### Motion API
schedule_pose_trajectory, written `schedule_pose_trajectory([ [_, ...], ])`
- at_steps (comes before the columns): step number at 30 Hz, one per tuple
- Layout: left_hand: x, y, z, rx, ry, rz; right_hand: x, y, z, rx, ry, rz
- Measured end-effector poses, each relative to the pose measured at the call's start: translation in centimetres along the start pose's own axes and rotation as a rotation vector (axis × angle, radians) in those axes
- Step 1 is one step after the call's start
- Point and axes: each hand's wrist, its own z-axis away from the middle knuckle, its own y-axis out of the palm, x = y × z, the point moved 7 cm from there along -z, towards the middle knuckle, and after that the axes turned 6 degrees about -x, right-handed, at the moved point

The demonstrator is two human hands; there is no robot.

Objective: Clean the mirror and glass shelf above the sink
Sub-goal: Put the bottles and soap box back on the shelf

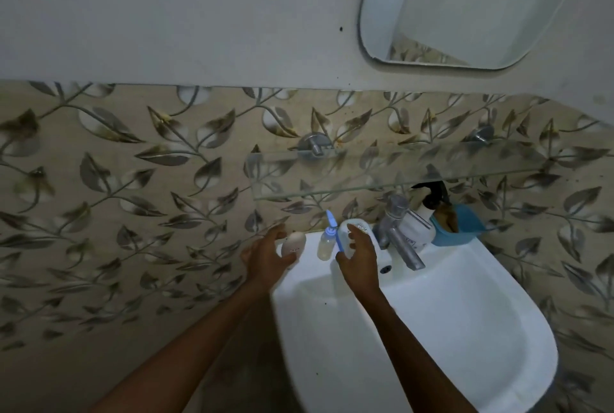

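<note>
Since the clear glass shelf (pixel 398 166) on the far wall lies bare beneath the rounded mirror (pixel 465 7), we judge wiping not yet begun, our left hand (pixel 265 256) clasping a white oval container (pixel 294 243), our right hand (pixel 360 259) cupping a white plastic bottle (pixel 362 223), grip unclear.

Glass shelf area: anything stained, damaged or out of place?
Yes. Brownish rust-like specks stain the leaf-patterned beige wall tile around the left round metal shelf bracket. The clear glass shelf itself looks intact.
</note>
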Motion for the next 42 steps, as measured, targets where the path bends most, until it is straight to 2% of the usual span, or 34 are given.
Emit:
schedule_pose_trajectory([
  [4, -0.1, 0.2, -0.6, 0.000, 0.021, -0.033, -0.3, 1.6, -0.9, 0.028, 0.040, -0.007],
  [9, -1.7, -1.5, 0.9, -0.007, 0.087, 0.109, -0.1, 2.7, -1.7, 0.027, -0.007, 0.113],
  [16, -11.0, -8.1, 5.4, 0.117, 0.324, 0.274, -0.3, 3.6, -3.1, 0.040, 0.068, 0.164],
  [21, -16.8, -12.6, 6.3, 0.074, 0.443, 0.306, -0.5, 3.7, -3.5, 0.028, 0.095, 0.167],
  [25, -18.8, -14.4, 4.8, 0.025, 0.465, 0.299, 0.2, 2.6, -2.8, 0.021, 0.071, 0.125],
  [32, -19.4, -14.9, 0.6, -0.024, 0.437, 0.239, 4.7, -4.7, 1.0, 0.171, -0.007, 0.087],
  [35, -19.1, -15.0, -0.6, -0.054, 0.429, 0.236, 9.1, -8.2, 2.3, 0.232, -0.050, 0.075],
  [42, -19.1, -14.7, -1.4, -0.067, 0.459, 0.183, 19.8, -12.1, 0.0, 0.104, -0.242, -0.090],
])
